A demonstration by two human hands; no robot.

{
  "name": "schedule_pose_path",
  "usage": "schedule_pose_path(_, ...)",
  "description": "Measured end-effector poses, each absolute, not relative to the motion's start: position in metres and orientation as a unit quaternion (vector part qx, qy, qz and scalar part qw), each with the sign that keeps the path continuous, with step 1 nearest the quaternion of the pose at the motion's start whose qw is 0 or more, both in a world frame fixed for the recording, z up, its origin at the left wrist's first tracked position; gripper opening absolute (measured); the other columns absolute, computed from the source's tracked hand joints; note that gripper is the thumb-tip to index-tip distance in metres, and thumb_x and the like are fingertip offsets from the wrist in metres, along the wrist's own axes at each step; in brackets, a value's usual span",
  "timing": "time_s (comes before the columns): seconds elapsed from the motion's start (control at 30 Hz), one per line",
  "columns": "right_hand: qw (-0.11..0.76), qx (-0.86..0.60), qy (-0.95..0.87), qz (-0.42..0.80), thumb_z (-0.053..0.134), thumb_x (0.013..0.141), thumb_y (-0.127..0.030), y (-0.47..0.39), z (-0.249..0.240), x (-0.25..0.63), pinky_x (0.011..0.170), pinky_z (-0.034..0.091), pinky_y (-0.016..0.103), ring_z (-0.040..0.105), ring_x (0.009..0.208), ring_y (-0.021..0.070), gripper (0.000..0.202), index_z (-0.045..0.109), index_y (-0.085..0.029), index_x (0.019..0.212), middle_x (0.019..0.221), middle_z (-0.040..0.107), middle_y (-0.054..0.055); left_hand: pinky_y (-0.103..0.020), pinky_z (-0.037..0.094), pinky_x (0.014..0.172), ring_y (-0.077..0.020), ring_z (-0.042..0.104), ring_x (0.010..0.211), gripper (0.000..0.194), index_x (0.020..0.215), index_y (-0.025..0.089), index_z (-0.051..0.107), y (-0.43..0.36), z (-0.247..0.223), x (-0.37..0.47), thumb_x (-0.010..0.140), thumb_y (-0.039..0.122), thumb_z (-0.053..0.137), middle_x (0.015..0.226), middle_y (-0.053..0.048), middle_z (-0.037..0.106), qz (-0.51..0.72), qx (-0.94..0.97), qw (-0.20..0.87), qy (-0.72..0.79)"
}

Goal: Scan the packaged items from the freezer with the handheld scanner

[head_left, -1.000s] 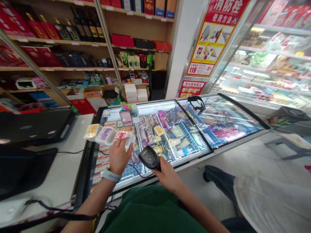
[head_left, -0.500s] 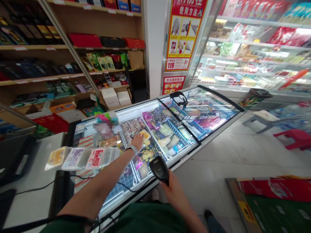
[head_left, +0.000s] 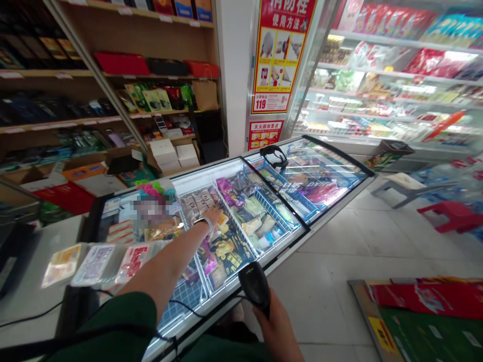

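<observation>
My left hand [head_left: 213,216], with a pale band on its wrist, reaches into the chest freezer [head_left: 277,246]. Its fingers look stretched out over the brown packets [head_left: 196,201], though the tips are hard to make out. Beside the palm lies a yellow packet [head_left: 223,219], and nearer to me are black-and-yellow bags [head_left: 231,251]. In my right hand [head_left: 277,322] is a black barcode scanner [head_left: 253,285], held by its handle over the freezer's front edge. A dark cable [head_left: 184,305] runs across the freezer near my left forearm.
Clear-wrapped packs [head_left: 96,264] with coloured labels stand at the left, by a grey counter [head_left: 22,296]. A dark strap-like item [head_left: 274,157] rests on the freezer's glass. On the floor at right are a red stool [head_left: 451,213] and a green-and-red box [head_left: 426,317].
My left hand has moved farther in, from above the yellow packet towards the brown packets. The scanner in my right hand sits slightly lower in view. The camera view has shifted a little.
</observation>
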State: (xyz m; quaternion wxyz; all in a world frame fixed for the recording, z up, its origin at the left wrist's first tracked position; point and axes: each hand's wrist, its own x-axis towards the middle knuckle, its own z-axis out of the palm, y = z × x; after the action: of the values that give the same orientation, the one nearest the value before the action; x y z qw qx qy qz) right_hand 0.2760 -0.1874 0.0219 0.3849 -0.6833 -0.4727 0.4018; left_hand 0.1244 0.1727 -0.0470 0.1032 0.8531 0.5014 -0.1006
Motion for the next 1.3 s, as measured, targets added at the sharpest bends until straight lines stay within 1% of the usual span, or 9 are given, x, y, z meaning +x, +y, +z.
schedule_pose_path(0.17,0.396,-0.677,-0.486,0.386,0.058,0.083,-0.026,-0.178,0.022,0.274,0.092,0.050,0.034,0.064,0.108,0.0258,0.040,0.058,-0.017,0.122,0.116,0.067,0.010,-0.046,0.051,0.092,-0.0227,0.059,0.109,0.038,0.124,0.018,0.056,0.151,-0.044,0.109,0.090,0.036,0.059,0.127,-0.009,0.058,-0.108,0.836,0.089,0.531)
schedule_pose_path(0.27,0.387,-0.681,-0.490,0.383,0.058,0.082,-0.027,-0.172,0.026,0.271,0.090,0.051,0.034,0.065,0.105,0.0260,0.038,0.059,-0.017,0.118,0.111,0.068,0.011,-0.046,0.051,0.091,-0.0226,0.060,0.108,0.038,0.123,0.017,0.056,0.130,-0.044,0.100,0.090,0.037,0.059,0.126,-0.009,0.059,-0.109,0.819,0.090,0.556)
schedule_pose_path(0.53,0.346,-0.675,-0.525,0.386,0.052,0.083,-0.029,-0.156,0.042,0.267,0.089,0.049,0.036,0.064,0.102,0.0261,0.034,0.057,-0.015,0.113,0.108,0.067,0.013,-0.048,0.048,0.094,-0.0238,0.058,0.112,0.040,0.122,0.017,0.056,0.040,-0.049,0.077,0.090,0.040,0.059,0.127,-0.009,0.058,-0.067,0.777,0.132,0.612)
schedule_pose_path(0.6,0.335,-0.675,-0.534,0.383,0.051,0.084,-0.030,-0.152,0.045,0.267,0.089,0.048,0.037,0.063,0.103,0.0267,0.035,0.055,-0.014,0.114,0.109,0.066,0.014,-0.048,0.047,0.094,-0.0249,0.058,0.111,0.044,0.121,0.017,0.057,0.016,-0.048,0.072,0.086,0.043,0.062,0.124,-0.010,0.059,-0.051,0.766,0.145,0.624)
schedule_pose_path(0.73,0.315,-0.668,-0.559,0.376,0.051,0.084,-0.032,-0.142,0.049,0.266,0.087,0.048,0.038,0.063,0.100,0.0275,0.033,0.055,-0.014,0.111,0.106,0.066,0.014,-0.042,0.044,0.093,-0.0290,0.059,0.109,0.055,0.113,0.016,0.062,-0.023,-0.037,0.059,0.069,0.045,0.075,0.112,-0.013,0.065,0.003,0.757,0.160,0.634)
schedule_pose_path(0.83,0.304,-0.658,-0.581,0.369,0.052,0.084,-0.031,-0.134,0.054,0.263,0.084,0.048,0.037,0.063,0.098,0.0271,0.030,0.054,-0.015,0.109,0.103,0.067,0.013,-0.039,0.044,0.092,-0.0282,0.059,0.106,0.052,0.113,0.018,0.062,-0.047,-0.021,0.047,0.068,0.043,0.073,0.109,-0.011,0.066,0.057,0.756,0.158,0.633)
schedule_pose_path(0.97,0.289,-0.638,-0.611,0.369,0.052,0.084,-0.030,-0.124,0.066,0.254,0.084,0.047,0.037,0.063,0.097,0.0266,0.028,0.055,-0.016,0.108,0.102,0.066,0.011,-0.038,0.044,0.092,-0.0269,0.059,0.104,0.048,0.114,0.019,0.060,-0.072,0.005,0.027,0.073,0.042,0.069,0.108,-0.010,0.065,0.126,0.746,0.135,0.640)
schedule_pose_path(1.13,0.280,-0.599,-0.645,0.384,0.053,0.085,-0.026,-0.118,0.083,0.241,0.084,0.046,0.035,0.061,0.097,0.0249,0.025,0.055,-0.017,0.108,0.102,0.065,0.009,-0.042,0.042,0.094,-0.0287,0.056,0.107,0.053,0.123,0.019,0.054,-0.087,0.037,0.001,0.078,0.044,0.065,0.114,-0.011,0.061,0.187,0.725,0.094,0.656)
schedule_pose_path(1.3,0.258,-0.574,-0.664,0.403,0.055,0.084,-0.022,-0.118,0.098,0.232,0.084,0.044,0.035,0.060,0.095,0.0236,0.022,0.055,-0.018,0.106,0.100,0.064,0.008,-0.043,0.042,0.091,-0.0304,0.055,0.104,0.056,0.122,0.018,0.055,-0.095,0.056,-0.019,0.076,0.046,0.068,0.112,-0.012,0.061,0.255,0.702,-0.014,0.665)
